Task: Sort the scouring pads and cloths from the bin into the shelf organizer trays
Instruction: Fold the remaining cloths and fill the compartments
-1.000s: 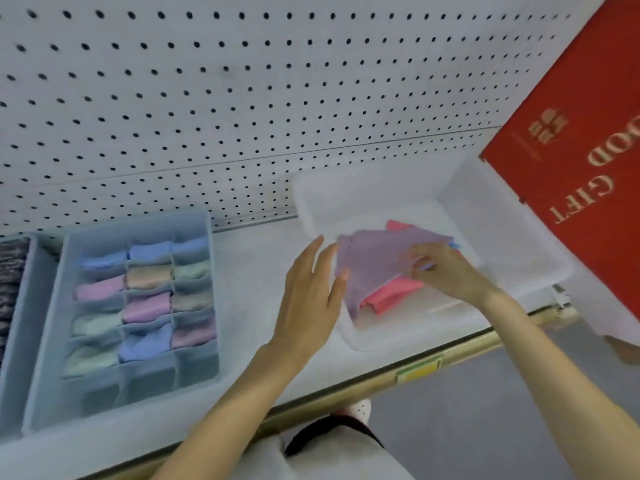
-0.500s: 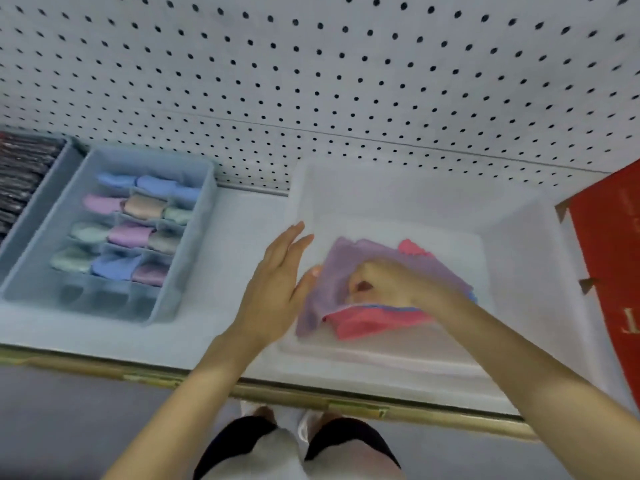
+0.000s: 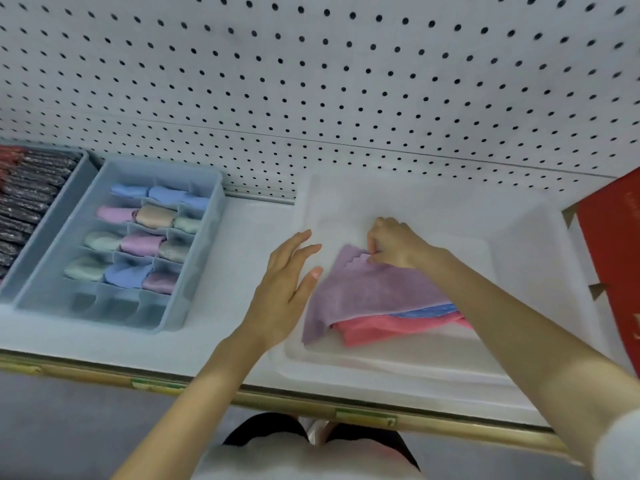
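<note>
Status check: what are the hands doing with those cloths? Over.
Right hand pinches corner of purple cloth in bin. Left hand open by bin's left rim. Beneath it: pink cloth, blue cloth. Path to tray unblocked.

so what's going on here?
Someone sorts cloths at a shelf. The right hand pinches a corner of the purple cloth, lying atop a pink cloth and a blue cloth in the white bin. The left hand is open at the bin's left wall. The organizer tray holds rolled cloths; its front row looks unfilled.

Your purple cloth [image 3: 374, 292] is covering most of the blue cloth [image 3: 429, 310]; the left edge is cropping the scouring pads [image 3: 27, 195].
</note>
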A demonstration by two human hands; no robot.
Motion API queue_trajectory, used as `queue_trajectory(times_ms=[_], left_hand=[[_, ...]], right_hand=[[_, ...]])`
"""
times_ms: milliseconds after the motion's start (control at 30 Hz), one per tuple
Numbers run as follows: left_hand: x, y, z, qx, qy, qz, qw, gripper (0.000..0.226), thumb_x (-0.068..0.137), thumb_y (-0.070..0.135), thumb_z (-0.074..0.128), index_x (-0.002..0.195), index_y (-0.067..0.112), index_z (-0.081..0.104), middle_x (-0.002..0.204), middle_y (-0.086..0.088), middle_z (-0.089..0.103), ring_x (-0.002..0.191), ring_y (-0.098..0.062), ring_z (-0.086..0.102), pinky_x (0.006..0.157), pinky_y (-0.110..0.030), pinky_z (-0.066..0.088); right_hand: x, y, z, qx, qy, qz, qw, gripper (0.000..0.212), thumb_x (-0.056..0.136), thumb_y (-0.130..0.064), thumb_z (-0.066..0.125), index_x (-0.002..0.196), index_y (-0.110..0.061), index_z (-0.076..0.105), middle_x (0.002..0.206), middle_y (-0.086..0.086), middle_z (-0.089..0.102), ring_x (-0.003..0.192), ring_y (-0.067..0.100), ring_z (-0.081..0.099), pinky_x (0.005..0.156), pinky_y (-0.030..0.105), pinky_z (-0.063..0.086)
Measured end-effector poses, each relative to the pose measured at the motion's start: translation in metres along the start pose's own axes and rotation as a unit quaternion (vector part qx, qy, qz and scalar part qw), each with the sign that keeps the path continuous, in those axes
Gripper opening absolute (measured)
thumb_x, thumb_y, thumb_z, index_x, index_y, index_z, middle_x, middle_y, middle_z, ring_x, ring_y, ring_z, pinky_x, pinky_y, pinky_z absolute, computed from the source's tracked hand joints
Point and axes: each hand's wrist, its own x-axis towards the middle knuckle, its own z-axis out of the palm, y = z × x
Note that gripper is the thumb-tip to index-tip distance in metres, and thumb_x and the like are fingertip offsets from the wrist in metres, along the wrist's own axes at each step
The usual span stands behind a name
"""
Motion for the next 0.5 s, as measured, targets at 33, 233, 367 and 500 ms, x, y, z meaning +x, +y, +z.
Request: queue_trajectory(times_ms=[33, 233, 367, 500], left_hand=[[0.000, 0.000, 0.000, 0.000, 0.003, 0.004, 1.000, 0.048, 0.097, 0.049, 0.033, 0.137, 0.027, 0.047, 0.149, 0.025, 0.023, 0.140, 0.007, 0.015, 0.111, -0.022, 0.025], [0.000, 0.009, -0.008, 0.027, 0.049, 0.085, 0.995, 0.046, 0.096, 0.046, 0.035, 0.135, 0.026, 0.048, 0.147, 0.016, 0.034, 0.141, 0.007, 0.017, 0.120, -0.043, 0.014], [0.018, 0.067, -0.030, -0.137, -0.071, 0.099, 0.983, 0.061, 0.080, 0.049, 0.060, 0.135, 0.038, 0.037, 0.143, 0.017, 0.042, 0.134, 0.011, 0.031, 0.111, -0.012, 0.022], [0.042, 0.100, -0.037, -0.194, -0.210, 0.060, 0.956, 0.030, 0.074, 0.031, 0.078, 0.090, 0.013, 0.061, 0.076, -0.004, 0.054, 0.072, -0.014, 0.048, 0.069, -0.032, 0.039]], right_hand=[[-0.005, -0.001, -0.001, 0.011, 0.004, -0.001, 1.000, 0.013, 0.085, -0.025, 0.069, 0.085, -0.017, 0.059, 0.108, 0.005, 0.049, 0.105, 0.024, 0.045, 0.083, 0.033, 0.032], [-0.074, -0.027, -0.058, 0.324, 0.068, -0.025, 0.943, 0.030, 0.077, 0.005, 0.062, 0.063, -0.017, 0.046, 0.072, 0.003, 0.055, 0.071, 0.019, 0.052, 0.071, 0.029, 0.042], [-0.129, -0.062, -0.102, 0.439, 0.103, -0.062, 0.890, 0.023, 0.075, -0.005, 0.062, 0.065, -0.013, 0.044, 0.064, 0.010, 0.040, 0.055, 0.013, 0.035, 0.050, 0.017, 0.028], [-0.166, -0.075, -0.133, 0.477, 0.246, -0.069, 0.841, 0.027, 0.082, -0.011, 0.072, 0.071, -0.013, 0.048, 0.060, 0.007, 0.041, 0.053, 0.014, 0.037, 0.049, 0.013, 0.028]])
